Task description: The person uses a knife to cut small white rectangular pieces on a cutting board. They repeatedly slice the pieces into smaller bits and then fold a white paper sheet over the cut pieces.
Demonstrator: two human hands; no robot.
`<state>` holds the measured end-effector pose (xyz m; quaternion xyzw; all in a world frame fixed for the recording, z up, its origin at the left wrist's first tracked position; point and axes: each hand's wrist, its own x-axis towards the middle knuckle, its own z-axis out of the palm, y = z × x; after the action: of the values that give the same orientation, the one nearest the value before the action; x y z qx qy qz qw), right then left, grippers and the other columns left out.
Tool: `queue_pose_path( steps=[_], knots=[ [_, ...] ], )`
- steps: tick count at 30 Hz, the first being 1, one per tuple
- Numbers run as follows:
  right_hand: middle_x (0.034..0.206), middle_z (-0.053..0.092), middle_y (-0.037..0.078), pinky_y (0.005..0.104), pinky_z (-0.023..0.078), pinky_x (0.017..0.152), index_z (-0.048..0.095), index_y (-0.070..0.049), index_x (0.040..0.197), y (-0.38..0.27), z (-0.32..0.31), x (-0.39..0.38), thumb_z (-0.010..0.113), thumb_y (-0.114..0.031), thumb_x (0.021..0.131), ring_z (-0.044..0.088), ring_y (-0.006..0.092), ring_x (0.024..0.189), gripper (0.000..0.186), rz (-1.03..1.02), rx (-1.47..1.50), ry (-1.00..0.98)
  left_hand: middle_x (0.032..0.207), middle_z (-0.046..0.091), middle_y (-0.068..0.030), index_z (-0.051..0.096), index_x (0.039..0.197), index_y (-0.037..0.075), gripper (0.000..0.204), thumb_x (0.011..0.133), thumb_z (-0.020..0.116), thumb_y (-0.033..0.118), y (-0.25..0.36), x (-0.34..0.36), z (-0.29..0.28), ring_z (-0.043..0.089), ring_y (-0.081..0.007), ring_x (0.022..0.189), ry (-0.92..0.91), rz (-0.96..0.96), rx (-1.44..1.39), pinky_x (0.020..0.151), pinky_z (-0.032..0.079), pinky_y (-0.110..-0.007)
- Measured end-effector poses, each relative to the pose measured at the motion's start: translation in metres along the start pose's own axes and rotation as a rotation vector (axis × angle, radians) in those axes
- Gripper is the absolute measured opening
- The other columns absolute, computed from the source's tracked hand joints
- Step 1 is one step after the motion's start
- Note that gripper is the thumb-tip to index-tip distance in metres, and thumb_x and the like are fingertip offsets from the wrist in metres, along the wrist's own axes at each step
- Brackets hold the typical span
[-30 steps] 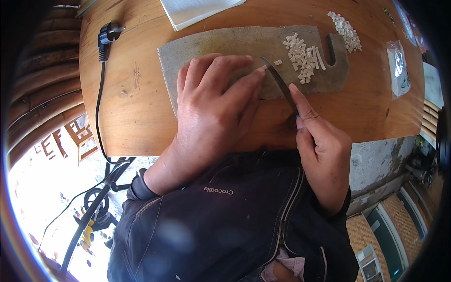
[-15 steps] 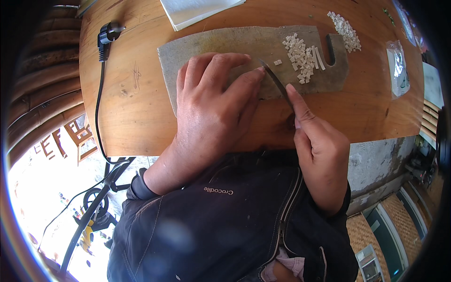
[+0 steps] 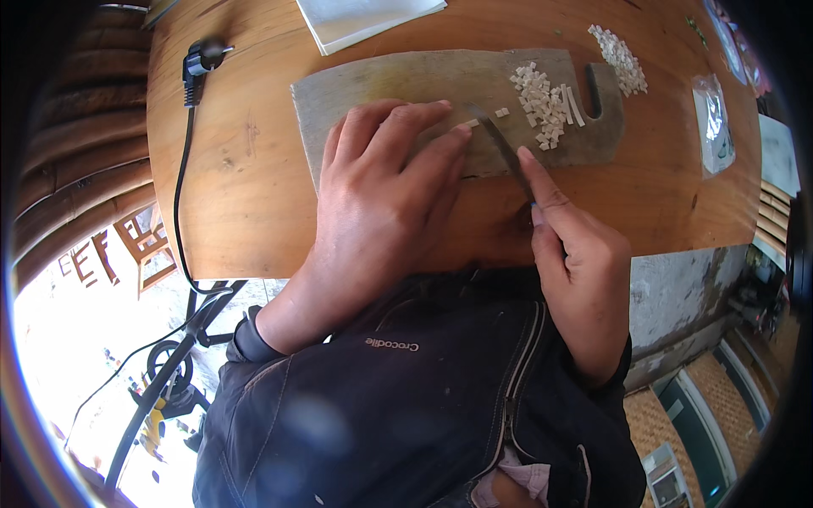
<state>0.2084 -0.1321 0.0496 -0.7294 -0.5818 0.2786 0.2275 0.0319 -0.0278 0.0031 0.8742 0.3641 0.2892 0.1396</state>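
My left hand rests on a grey board, fingers curled, with the fingertips on a short pale strip. My right hand grips a thin dark knife, its index finger along the blade, whose tip lies at the strip, beside my left fingertips. A few cut squares lie just right of the tip. Further right on the board are a heap of small pale pieces and some longer pale strips.
The wooden table carries a black plug with cord at left, folded pale sheets at the back, a second heap of pale bits and a clear plastic packet at right. Bamboo poles line the left side.
My right hand and the knife have shifted slightly up and left. My left hand has hardly moved; the pale strip under its fingertips shows a little more.
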Motion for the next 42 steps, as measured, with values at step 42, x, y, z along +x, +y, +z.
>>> queue_pose_path(
  steps=[42],
  knots=[
    [0.073,0.057,0.015,0.0443,0.051,0.062,0.059,-0.014,0.149,0.003,0.007,-0.003,0.066,0.006,0.086,0.062,0.0309,0.063,0.066,-0.091,0.021,0.004,0.114,0.072,-0.0075,0.077,0.103,0.007,0.024,0.081,0.079,-0.001,0.000,-0.003,0.002,0.067,-0.0301,0.107,0.034,0.000,-0.001,0.088,0.056,-0.040]
  ],
)
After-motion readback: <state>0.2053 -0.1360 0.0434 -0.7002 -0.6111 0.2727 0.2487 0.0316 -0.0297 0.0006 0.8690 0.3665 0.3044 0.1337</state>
